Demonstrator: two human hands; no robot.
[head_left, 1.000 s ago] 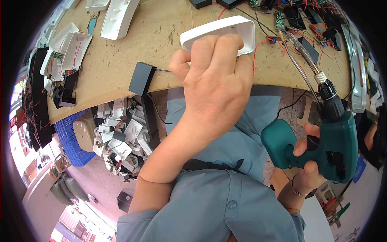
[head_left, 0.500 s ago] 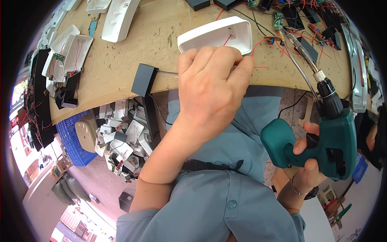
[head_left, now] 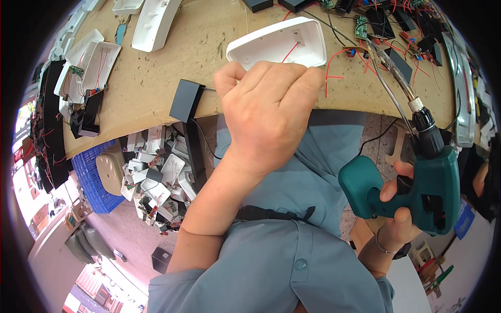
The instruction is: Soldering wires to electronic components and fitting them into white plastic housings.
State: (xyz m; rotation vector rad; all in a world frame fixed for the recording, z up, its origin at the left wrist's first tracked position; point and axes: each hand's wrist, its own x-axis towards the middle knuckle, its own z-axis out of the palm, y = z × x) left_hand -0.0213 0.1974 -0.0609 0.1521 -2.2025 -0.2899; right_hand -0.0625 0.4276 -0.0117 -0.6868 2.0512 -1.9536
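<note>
My left hand (head_left: 269, 112) is curled into a closed shape at the near side of a white plastic housing (head_left: 255, 46) on the bench. Its fingertips are hidden below the knuckles, so what they grip cannot be seen. A thin red wire (head_left: 290, 52) runs from a small metal contact inside the housing toward the knuckles. Over at the right, my right hand (head_left: 402, 208) is wrapped around the handle of a teal soldering gun (head_left: 441, 182). Its metal tip and a thin curved tube beside it reach up over the bench, close to a green circuit board (head_left: 360, 27).
A black box (head_left: 186, 100) with a cord lies at the bench edge (head_left: 135, 122), left of my left hand. Opened white housings (head_left: 99, 65) sit farther left. Black parts and red wires (head_left: 402, 44) crowd the right. Below the bench, a heap of white casings (head_left: 167, 172) adjoins a blue crate (head_left: 96, 180).
My left hand has shifted slightly left, uncovering more of the housing and red wire. The soldering gun has moved a little down, with my right hand still around it.
</note>
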